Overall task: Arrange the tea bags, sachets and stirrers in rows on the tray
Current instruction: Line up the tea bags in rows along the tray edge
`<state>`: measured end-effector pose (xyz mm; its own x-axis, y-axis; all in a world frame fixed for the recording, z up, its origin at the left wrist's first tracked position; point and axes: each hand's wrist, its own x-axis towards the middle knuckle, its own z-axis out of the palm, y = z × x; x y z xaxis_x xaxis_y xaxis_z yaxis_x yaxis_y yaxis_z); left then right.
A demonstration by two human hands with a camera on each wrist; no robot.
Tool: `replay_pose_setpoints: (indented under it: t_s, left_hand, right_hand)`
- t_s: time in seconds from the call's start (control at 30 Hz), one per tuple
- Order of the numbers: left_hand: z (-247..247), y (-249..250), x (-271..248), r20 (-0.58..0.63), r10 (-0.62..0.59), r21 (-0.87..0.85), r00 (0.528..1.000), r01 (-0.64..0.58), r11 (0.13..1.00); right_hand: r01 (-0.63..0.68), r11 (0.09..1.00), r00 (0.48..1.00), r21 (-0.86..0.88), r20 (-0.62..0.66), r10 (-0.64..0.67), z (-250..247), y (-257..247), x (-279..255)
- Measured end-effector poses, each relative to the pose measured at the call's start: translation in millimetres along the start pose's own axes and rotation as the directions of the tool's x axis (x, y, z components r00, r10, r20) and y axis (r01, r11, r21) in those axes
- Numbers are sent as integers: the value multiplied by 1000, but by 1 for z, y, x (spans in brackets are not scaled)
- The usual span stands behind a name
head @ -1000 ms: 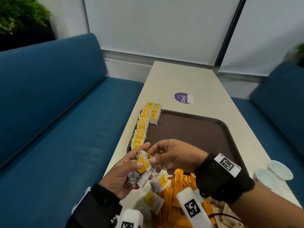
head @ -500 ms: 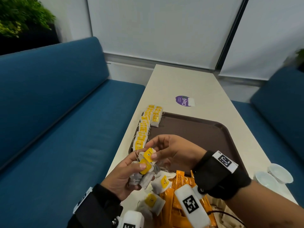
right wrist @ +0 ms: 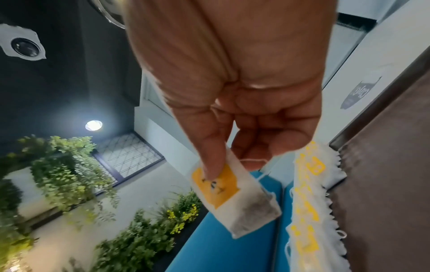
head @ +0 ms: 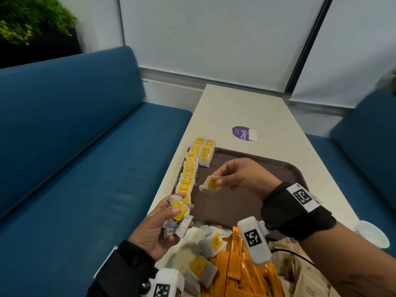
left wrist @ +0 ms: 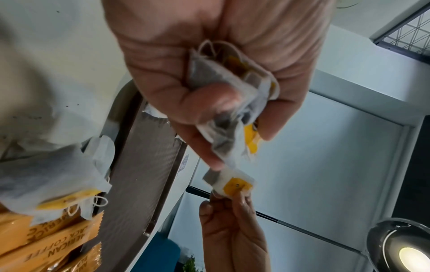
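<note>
Our right hand (head: pixel 242 176) pinches 1 tea bag (head: pixel 211 183) above the tray (head: pixel 285 168); our left hand (head: pixel 158 228) grips the spare bunch (head: pixel 179 217). A loose pinch risks dropping it crooked, disturbing the 2 laid rows (head: pixel 194 166).

You sat at a long pale table (head: pixel 252 108) that ran away from you toward a wall of white blinds (head: pixel 203 35), split by a dark frame (head: pixel 308 43). A blue sofa (head: pixel 64 129) stretched along your left, and another blue seat (head: pixel 368 146) stood to your right. A green plant (head: pixel 27 16) filled the upper left corner above a dark planter. In your right wrist view, a round ceiling light (right wrist: pixel 93 125) glowed on a dark ceiling, near a gridded window (right wrist: pixel 130 154) and hanging greenery (right wrist: pixel 65 169).
</note>
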<state>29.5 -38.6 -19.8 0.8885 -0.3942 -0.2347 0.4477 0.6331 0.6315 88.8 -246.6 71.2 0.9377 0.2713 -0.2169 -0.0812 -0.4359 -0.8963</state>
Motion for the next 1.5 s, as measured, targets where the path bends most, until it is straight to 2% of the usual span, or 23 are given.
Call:
replay_pose_setpoints:
  t_s: [0.1, 0.23, 0.4, 0.53, 0.73, 0.87, 1.03, 1.2, 1.3, 1.4, 1.5]
  left_hand:
    - [0, 1, 3, -8, -8, -14, 1000, 8, 1000]
    - [1, 3, 10, -17, -20, -39, 1000, 19, 999]
    - [-1, 7, 16, -31, -19, -44, 999, 17, 999]
    - [-7, 7, 18, -27, -22, -59, 999, 20, 998]
    - [-18, 0, 22, -39, 1, -32, 999, -2, 999]
    - [-24, -3, 25, -36, 2, -45, 999, -3, 999]
    - [-27, -7, 29, -24, -17, 8, 1000, 17, 1000]
    - [-23, -8, 29, -24, -32, 34, 999, 33, 999]
    - [-20, -4, 26, -29, -32, 27, 999, 32, 999]
    - [-12, -1, 22, -1, -34, 51, 999, 34, 998]
    - [-4, -1, 20, 25, -40, 65, 999, 38, 997]
  right_hand:
    - [-18, 997, 991, -74, -132, 8, -4, 8, 23]
    - [-152, 968, 960, -201, -265, 95, -10, 30, 69]
    - [-246, 926, 938, -288, -312, 152, -10, 40, 118]
    - [-271, 892, 939, -362, -302, 162, -1, 44, 153]
    - [-325, 830, 929, -454, -316, 191, 2, 50, 179]
    - [-348, 862, 910, -368, -355, 215, 2, 52, 185]
    - [-370, 852, 892, -370, -399, 214, 2, 54, 187]
    - [-361, 829, 900, -427, -391, 190, -3, 54, 183]
    - [-314, 900, 883, -304, -441, 159, -13, 52, 175]
    - [-189, 975, 916, -119, -378, 131, -20, 39, 145]
    - [-87, 991, 983, -105, -173, 68, -22, 20, 96]
